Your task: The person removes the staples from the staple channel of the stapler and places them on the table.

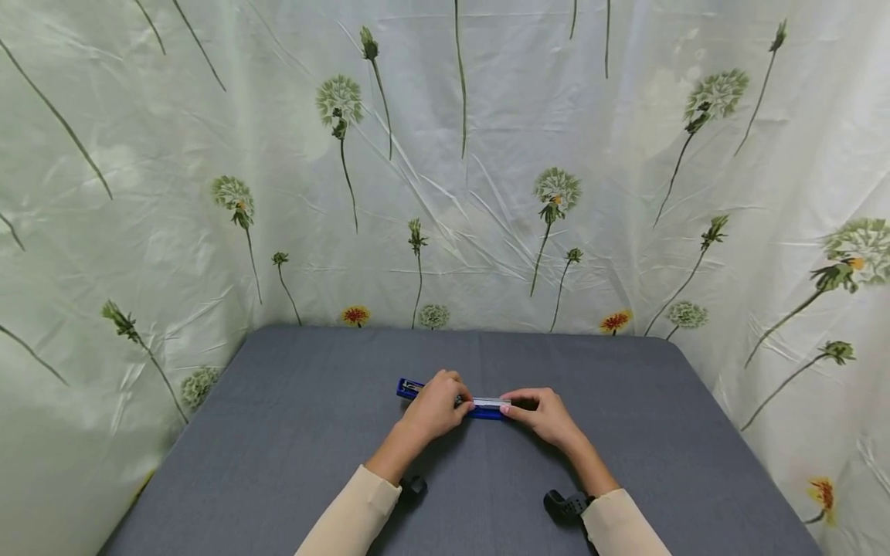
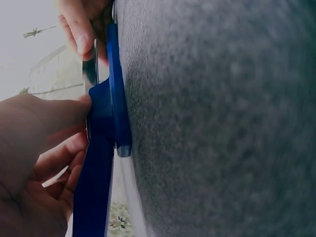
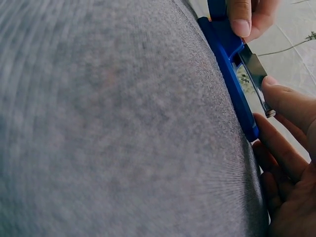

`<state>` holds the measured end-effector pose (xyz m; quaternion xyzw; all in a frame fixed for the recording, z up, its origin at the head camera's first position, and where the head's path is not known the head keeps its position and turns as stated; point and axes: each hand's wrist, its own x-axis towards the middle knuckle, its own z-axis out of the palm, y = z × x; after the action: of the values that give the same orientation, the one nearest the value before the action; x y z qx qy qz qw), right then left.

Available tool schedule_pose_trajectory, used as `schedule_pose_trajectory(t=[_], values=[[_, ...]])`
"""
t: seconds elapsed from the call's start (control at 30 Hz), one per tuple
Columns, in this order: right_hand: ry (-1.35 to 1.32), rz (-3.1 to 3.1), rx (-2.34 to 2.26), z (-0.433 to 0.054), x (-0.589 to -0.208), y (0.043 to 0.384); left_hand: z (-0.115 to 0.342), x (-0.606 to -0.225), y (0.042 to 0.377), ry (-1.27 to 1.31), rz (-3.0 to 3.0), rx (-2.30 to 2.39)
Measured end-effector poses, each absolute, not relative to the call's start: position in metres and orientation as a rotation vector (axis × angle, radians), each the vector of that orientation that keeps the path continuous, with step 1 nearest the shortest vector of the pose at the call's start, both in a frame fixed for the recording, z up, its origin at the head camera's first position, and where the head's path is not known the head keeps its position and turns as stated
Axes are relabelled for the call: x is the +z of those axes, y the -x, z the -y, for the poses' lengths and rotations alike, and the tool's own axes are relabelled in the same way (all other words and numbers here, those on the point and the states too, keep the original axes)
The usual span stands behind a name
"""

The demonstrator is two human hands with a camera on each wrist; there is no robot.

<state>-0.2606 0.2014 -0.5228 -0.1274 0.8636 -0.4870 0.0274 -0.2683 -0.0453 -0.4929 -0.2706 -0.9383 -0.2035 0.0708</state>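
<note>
An opened blue stapler lies on the grey tabletop, its blue top cover swung back to the left. Its metal staple channel is exposed and slants a little above the base. With thumb and fingers, my left hand grips the stapler around its hinge end, hiding part of it in the head view. My right hand holds the free end of the channel. In the right wrist view its thumb presses on the metal, and a finger reaches the tip of the base.
The grey cloth-covered table extends all around the hands. Behind it and along its sides hangs a pale curtain printed with dandelions. Black straps with cameras sit at both wrists, by the cream sleeves.
</note>
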Motion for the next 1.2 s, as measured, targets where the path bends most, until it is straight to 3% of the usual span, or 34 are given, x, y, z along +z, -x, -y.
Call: schedule_pose_trajectory(t=[1.2], values=[[0.387, -2.647, -1.518, -0.202, -0.524, 0.26, 0.037, -0.496, 0.271, 0.657, 2.733, -0.885]])
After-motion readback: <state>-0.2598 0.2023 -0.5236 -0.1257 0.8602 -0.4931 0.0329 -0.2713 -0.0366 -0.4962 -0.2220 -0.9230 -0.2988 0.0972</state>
